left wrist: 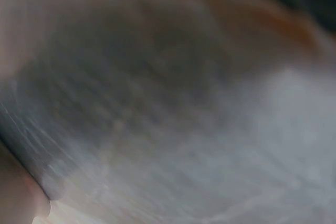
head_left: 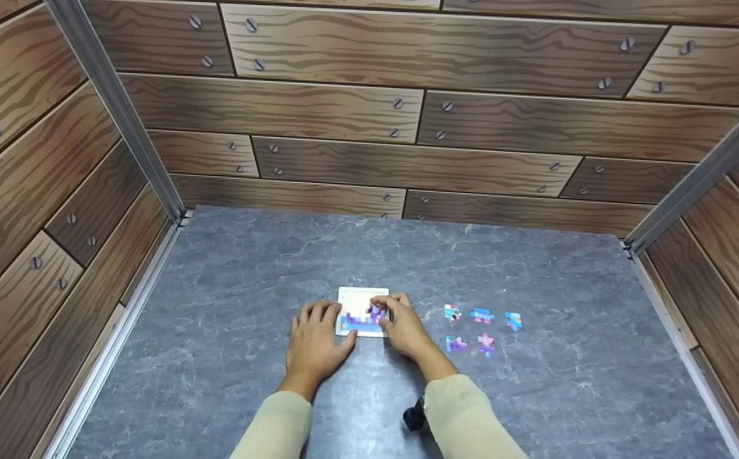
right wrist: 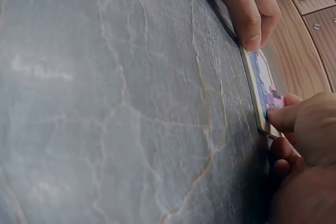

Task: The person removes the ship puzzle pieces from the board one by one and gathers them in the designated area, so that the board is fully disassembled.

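A small white-rimmed jigsaw tray [head_left: 358, 297] lies flat on the table, its lower part filled with blue and purple pieces. My left hand [head_left: 319, 341] holds the tray at its left side, fingers along that edge and thumb at the near edge. Over the right part of the tray, my right hand [head_left: 407, 328] pinches a pink and purple puzzle piece [right wrist: 277, 99] between thumb and forefinger. Fingers partly cover this piece, so whether it is seated cannot be told. The left wrist view is a blur of hand and table.
Right of the tray lie several loose puzzle pieces in two rows, among them a blue one [head_left: 514, 320] and a pink one [head_left: 486, 343]. A black object [head_left: 414, 416] sits by the right sleeve. Wood-patterned walls [head_left: 324, 108] enclose the grey marbled table [head_left: 216, 382].
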Available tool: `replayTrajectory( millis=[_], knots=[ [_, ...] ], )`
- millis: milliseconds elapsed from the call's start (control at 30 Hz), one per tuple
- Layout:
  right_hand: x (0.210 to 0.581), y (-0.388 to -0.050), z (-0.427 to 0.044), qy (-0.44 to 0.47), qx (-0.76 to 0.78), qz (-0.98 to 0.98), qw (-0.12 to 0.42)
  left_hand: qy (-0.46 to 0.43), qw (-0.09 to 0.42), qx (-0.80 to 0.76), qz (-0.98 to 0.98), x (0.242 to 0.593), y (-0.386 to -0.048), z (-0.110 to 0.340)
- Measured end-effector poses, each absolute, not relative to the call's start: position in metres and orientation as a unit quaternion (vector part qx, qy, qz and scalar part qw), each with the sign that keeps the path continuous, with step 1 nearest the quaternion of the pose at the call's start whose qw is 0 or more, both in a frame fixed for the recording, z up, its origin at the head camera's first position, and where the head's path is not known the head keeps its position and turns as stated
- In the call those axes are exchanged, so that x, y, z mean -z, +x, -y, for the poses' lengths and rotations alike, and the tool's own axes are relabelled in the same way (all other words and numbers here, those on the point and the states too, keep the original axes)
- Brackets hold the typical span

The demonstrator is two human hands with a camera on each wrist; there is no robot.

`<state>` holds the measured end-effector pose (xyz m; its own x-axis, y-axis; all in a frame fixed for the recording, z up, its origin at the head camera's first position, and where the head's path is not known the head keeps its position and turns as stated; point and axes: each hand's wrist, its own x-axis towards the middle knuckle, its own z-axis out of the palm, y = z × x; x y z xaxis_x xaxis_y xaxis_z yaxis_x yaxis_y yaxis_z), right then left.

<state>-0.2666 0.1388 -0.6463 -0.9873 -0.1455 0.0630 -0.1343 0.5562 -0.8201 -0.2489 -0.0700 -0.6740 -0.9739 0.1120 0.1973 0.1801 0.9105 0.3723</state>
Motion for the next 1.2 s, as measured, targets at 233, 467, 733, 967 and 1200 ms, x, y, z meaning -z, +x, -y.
replayTrajectory(
  millis=[233,467,733,967,1200],
  knots=[
    [0.649,-0.268,-0.135,-0.059,0.475,-0.878,-0.002,-0.073,0.086,0.195,0.974,0.675,-0.249,0.071],
    [0.650,-0.267,-0.135,-0.053,0.486,-0.872,-0.001,-0.072,0.090,0.196,0.974,0.676,-0.248,0.071],
    [0.649,-0.268,-0.136,-0.049,0.480,-0.876,-0.005,-0.072,0.086,0.196,0.974,0.676,-0.248,0.070],
    [0.648,-0.269,-0.140,-0.057,0.464,-0.884,0.009,-0.071,0.088,0.199,0.973,0.675,-0.249,0.069],
    [0.647,-0.270,-0.145,-0.059,0.469,-0.881,0.012,-0.073,0.094,0.199,0.973,0.674,-0.249,0.068]
  ],
)
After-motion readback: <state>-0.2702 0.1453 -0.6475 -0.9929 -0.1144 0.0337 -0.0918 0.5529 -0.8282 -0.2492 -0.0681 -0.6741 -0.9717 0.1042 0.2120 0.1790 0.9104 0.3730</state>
